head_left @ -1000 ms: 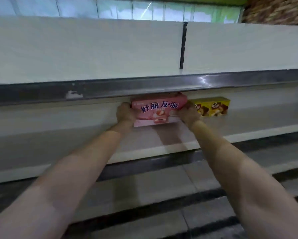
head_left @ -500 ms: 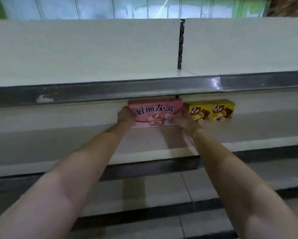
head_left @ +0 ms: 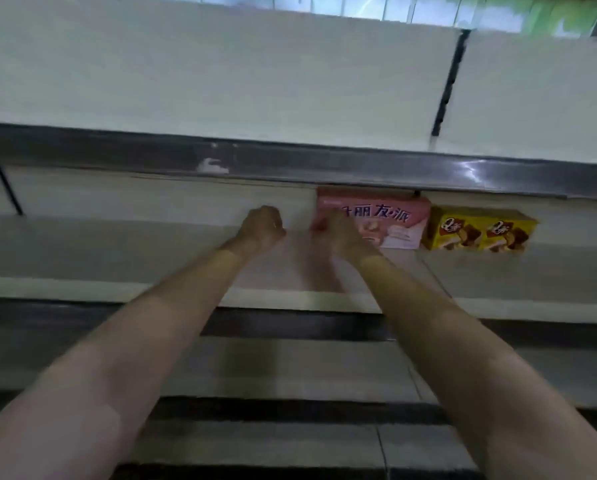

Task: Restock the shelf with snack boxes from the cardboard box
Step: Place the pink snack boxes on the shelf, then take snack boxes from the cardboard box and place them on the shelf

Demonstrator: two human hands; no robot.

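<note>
Pink snack box stood on the white shelf, beside the yellow ones.

The pink cardboard snack box sat upright on the white metal shelf, touching two yellow snack boxes. The left hand was curled, holding nothing, clear of the box. The right hand overlapped the box's left end; I could not tell whether it gripped.

A pink snack box stands on the shelf just beside yellow boxes, right hand at its front.
</note>
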